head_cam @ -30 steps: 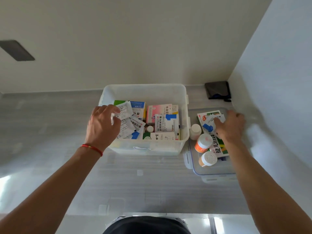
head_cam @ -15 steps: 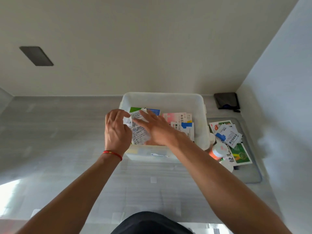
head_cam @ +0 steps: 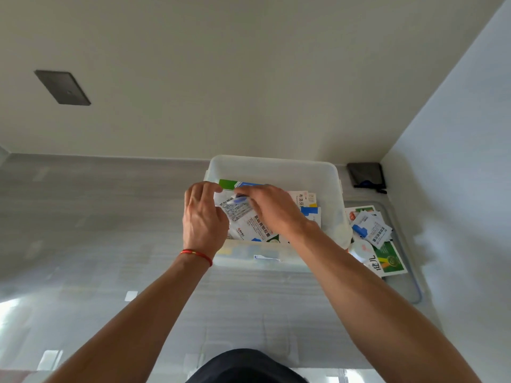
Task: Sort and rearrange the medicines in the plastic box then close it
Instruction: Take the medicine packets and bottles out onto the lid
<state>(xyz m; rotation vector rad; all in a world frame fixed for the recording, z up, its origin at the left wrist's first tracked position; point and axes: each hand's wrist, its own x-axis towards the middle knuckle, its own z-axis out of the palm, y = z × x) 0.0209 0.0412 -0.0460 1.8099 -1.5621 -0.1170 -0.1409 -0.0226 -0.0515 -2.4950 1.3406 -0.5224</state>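
Both hands have closed in on the loose sachets since half a second ago, the right one sliding further left across the box.

At frame centre-left, the left hand (head_cam: 203, 217), a red string bracelet (head_cam: 197, 255) on its wrist, curls its fingers round the left edge of a bunch of white medicine sachets (head_cam: 237, 214) inside the translucent plastic box (head_cam: 272, 167). The right hand (head_cam: 272, 208) pinches the same sachets from above. Chinese print covers them, too small to read. Behind sit a green-and-blue carton (head_cam: 229, 183) and, right of the hands, a white carton (head_cam: 302, 200) lettered "布洛芬". Further right, on the clear lid (head_cam: 412, 277) lying on the grey surface (head_cam: 83, 217), lie blue-and-white sachets (head_cam: 372, 229) over a green box (head_cam: 388, 261) marked "健儿".
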